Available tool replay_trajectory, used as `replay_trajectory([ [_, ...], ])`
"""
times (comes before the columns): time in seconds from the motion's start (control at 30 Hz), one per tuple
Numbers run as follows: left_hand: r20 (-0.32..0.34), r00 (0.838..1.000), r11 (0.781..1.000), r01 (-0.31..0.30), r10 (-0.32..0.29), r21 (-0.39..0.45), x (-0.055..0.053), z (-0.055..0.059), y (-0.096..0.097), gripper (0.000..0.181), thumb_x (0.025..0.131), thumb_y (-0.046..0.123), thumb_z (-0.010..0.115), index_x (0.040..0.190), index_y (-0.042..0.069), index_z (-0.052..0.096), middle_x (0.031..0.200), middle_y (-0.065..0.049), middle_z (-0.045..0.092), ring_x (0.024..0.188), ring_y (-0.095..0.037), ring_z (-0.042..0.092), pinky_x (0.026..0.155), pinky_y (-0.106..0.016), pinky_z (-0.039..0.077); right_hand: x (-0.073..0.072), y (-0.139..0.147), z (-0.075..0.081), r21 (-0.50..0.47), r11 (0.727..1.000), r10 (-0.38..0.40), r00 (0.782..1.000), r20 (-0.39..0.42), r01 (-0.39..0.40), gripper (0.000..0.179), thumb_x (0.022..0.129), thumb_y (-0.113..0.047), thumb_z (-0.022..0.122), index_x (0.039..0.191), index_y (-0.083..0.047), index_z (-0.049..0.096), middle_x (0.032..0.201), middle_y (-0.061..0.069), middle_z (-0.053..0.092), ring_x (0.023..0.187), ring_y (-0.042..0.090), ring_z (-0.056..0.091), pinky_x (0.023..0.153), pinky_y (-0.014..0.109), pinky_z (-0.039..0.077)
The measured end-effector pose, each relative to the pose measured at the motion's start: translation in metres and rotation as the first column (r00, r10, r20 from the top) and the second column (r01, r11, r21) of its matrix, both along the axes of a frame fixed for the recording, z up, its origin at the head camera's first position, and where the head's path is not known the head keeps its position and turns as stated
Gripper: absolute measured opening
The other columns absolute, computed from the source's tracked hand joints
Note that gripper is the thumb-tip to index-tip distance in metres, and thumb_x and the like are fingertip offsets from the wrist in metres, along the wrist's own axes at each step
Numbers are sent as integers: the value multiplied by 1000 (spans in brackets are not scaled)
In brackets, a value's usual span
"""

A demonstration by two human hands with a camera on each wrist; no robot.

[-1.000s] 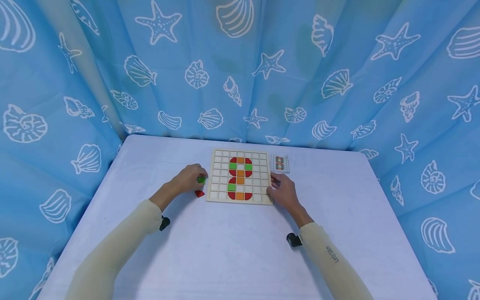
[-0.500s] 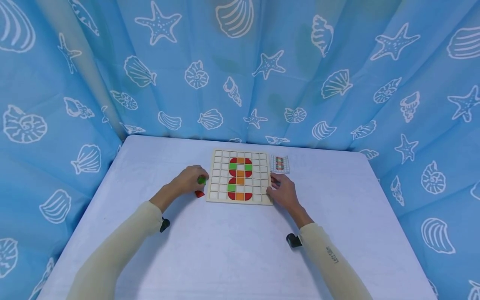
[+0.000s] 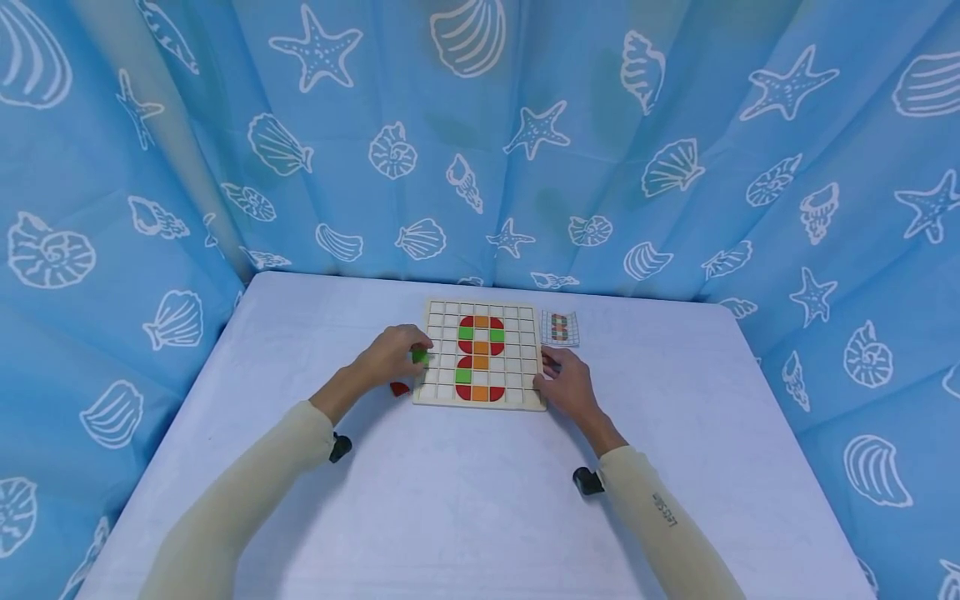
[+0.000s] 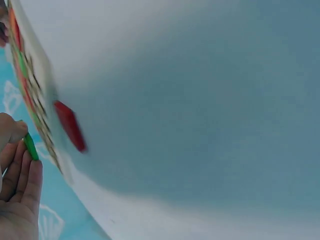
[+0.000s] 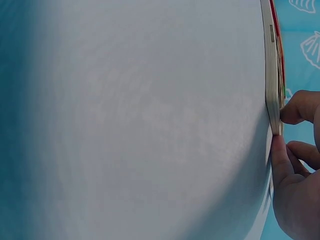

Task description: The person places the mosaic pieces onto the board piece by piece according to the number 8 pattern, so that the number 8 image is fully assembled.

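Observation:
My left hand [image 3: 390, 354] pinches a green square tile [image 3: 420, 357] between thumb and fingers, over the left edge of a wooden grid board [image 3: 521, 379]. In the left wrist view the green tile [image 4: 30, 146] shows edge-on between the fingertips. Red, orange and green tiles sit in the board's middle columns, forming a rounded figure with its lower right part bare. My right hand [image 3: 568, 379] holds the board's right edge near the front corner, the thumb on top and a finger against the side, as the right wrist view shows.
A loose red quarter-round tile [image 4: 70, 126] lies on the white table [image 3: 465, 500], left of the board and below my left hand. A small pattern card [image 3: 561, 328] with a similar figure lies to the board's right. A blue shell-print curtain [image 3: 480, 150] surrounds the table.
My left hand has moved right with the green tile, from beside the board to over its left edge. My right hand and the board have stayed in place.

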State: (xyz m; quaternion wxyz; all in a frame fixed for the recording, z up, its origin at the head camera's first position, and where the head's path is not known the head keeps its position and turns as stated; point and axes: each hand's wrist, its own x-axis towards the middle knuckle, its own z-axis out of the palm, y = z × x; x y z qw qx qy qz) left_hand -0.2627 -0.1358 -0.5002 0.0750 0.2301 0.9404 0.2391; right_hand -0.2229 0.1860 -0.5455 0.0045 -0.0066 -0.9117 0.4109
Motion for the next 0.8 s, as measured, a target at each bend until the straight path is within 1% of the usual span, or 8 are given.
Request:
replay_trajectory([
  [0.17,31,999,1000,14,-14,10,2,3,20,43,79,15,79,120,9,67,111,-3,64,95,-16,55,90,-31,50,0,0,-1,-27,1000,3,1000,12,-2,58,85,-9,68,140,-3,50,121,11,55,115,22,58,94,31,49],
  [0.27,30,999,999,38,-38,8,3,3,32,44,79,16,80,120,9,68,110,-2,64,96,-16,55,91,-30,50,-1,1,-1,-26,1000,-3,1000,20,3,59,85,-9,68,140,-4,49,121,10,55,115,21,58,94,30,49],
  [0.4,15,995,995,101,-101,9,6,-3,48,40,80,17,79,118,9,69,111,-1,65,100,-15,55,92,-29,50,-1,1,0,-11,1000,-8,1000,17,8,58,85,-10,68,140,-4,50,119,9,55,114,21,58,94,30,49],
  [0.5,-1,987,987,163,-163,0,9,-8,60,38,82,17,77,118,9,69,114,-1,65,104,-16,54,94,-29,48,-1,0,0,-4,1000,-8,1000,6,8,57,85,-9,68,140,-3,50,119,10,55,113,21,58,94,31,49],
  [0.63,-37,970,971,238,-238,-7,11,-11,75,36,84,17,75,119,9,69,117,-2,65,108,-18,54,98,-31,45,-1,0,0,4,1000,-7,1000,1,7,57,86,-9,68,140,-3,50,119,10,55,113,21,58,94,31,49],
  [0.7,-48,965,966,259,-259,-4,11,-11,83,36,85,17,75,120,9,68,118,-2,65,110,-18,54,100,-31,44,-1,0,0,5,1000,-6,1000,9,6,57,86,-10,68,140,-3,50,120,10,55,114,21,57,94,31,49],
  [0.8,-54,961,963,271,-270,3,12,-12,93,39,84,18,76,122,9,67,120,-2,65,113,-17,53,101,-31,43,0,0,0,7,1000,-12,1000,16,12,57,86,-10,68,140,-4,50,121,10,55,115,21,57,95,31,49],
])
